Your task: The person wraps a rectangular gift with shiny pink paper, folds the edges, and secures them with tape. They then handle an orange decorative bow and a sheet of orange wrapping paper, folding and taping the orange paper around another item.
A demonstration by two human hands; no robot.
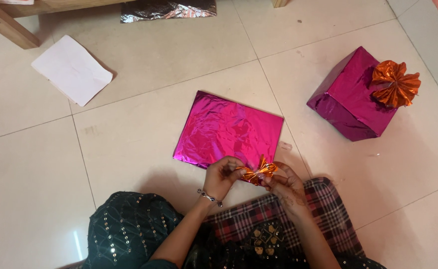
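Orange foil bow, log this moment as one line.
left hand and right hand: pinching small orange foil bow | flat pink foil-wrapped parcel: on floor beyond

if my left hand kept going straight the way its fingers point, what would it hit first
The left hand points right, so it would first meet the orange foil bow it already pinches, then the right hand just behind. Depth is hard to judge here.

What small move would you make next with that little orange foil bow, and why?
Probably set the small orange foil bow, pinched between the left hand and right hand, onto the flat pink foil-wrapped parcel: it is bare, while the pink foil-wrapped box has a bow.
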